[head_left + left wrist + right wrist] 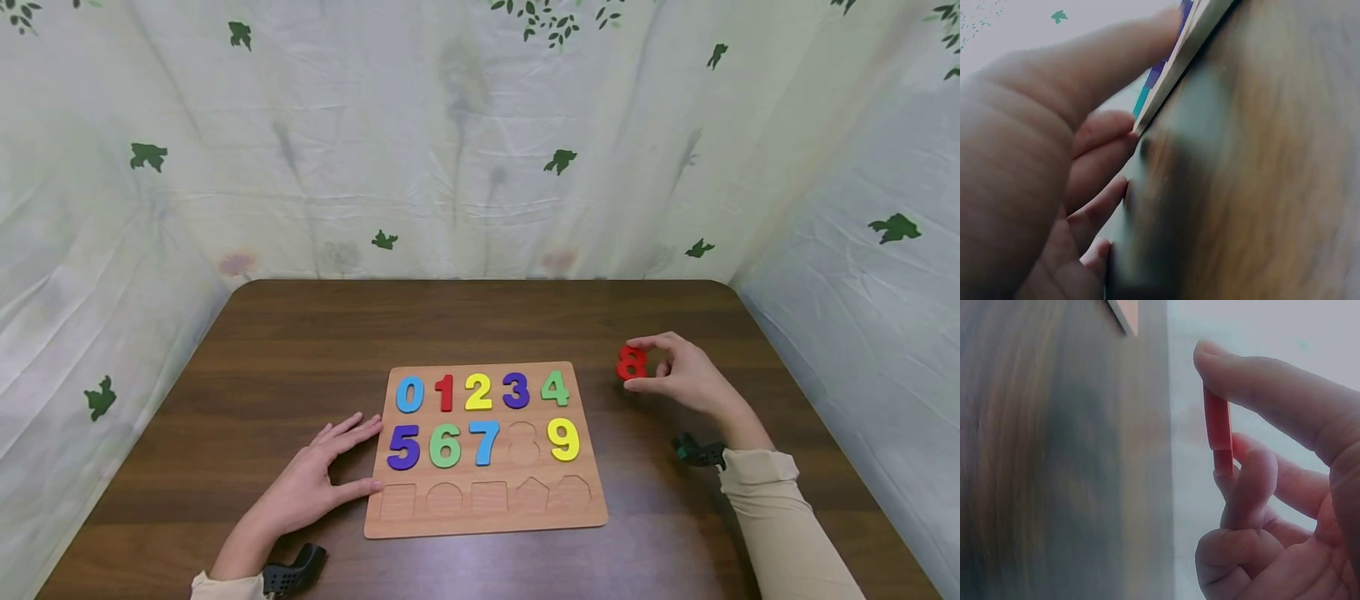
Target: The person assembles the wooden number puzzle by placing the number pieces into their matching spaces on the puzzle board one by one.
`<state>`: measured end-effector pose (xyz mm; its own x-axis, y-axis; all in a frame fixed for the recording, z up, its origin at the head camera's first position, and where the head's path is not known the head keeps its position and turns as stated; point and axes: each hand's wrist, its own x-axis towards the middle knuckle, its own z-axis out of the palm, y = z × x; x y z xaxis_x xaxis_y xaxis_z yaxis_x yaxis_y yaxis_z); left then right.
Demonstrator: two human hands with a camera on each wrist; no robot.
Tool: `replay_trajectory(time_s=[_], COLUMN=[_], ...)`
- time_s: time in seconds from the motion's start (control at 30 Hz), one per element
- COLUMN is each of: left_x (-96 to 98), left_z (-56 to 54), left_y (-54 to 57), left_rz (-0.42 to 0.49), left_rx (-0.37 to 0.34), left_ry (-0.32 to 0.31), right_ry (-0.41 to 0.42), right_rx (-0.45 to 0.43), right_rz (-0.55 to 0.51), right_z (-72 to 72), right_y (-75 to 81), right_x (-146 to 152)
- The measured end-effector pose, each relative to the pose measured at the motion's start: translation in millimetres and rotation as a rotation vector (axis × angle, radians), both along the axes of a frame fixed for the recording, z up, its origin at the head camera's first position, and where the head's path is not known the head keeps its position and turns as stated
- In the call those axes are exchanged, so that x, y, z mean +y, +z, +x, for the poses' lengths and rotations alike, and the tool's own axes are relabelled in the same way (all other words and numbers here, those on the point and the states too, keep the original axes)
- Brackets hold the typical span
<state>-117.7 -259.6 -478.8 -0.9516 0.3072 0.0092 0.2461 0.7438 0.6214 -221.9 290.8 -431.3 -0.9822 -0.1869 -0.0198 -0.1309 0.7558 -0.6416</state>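
Observation:
A wooden number puzzle board (491,518) lies on the table, with coloured digits in its two upper rows. The slot between the blue 7 (484,442) and the yellow 9 (563,439) shows a bare 8-shaped recess (523,443). My left hand (318,475) rests at the board's left edge, thumb and fingers straight and touching it. Off the board's right side, my right hand (686,375) pinches a red number 8 (632,363) between thumb and fingers. The right wrist view shows the red piece (1218,419) edge-on, apart from the tabletop.
Along the board's bottom row run several bare shape recesses (490,497). Brown wooden tabletop (315,333) surrounds the board. White curtains (450,150) with green leaf prints hang behind and beside the table. A dark device (295,570) is strapped to the left wrist, another (699,451) to the right.

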Motion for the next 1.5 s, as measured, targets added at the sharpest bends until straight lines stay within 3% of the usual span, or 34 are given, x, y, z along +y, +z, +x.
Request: replay_trajectory(time_s=[0.2,0.63,0.97,1.3,1.5], left_x=[4.7,8.1,7.2,7.1,6.8], left_z=[-0.6,-2.9,-4.9,-4.4,-3.5], left_y=[-3.0,-0.7,-1.3,-3.0,-3.2], left_rz=[-0.016,-0.014,-0.024,-0.023,-0.017], left_rx=[0.055,0.067,0.053,0.030,0.025], left_ry=[0.035,0.032,0.029,0.031,0.037], right_ry=[0.045,0.166,0.293,0.353,0.389], right_rx=[0.014,0.014,0.007,-0.042,-0.013], right_rz=[-0.004,-0.020,0.067,0.133,0.162], right_z=[2.8,20.3,31.7,42.3,43.9], right_y=[0.2,0.7,-8.1,-17.8,-18.2], right_x=[-18.2,-65.6,-104.4,-136.0,-145.6])
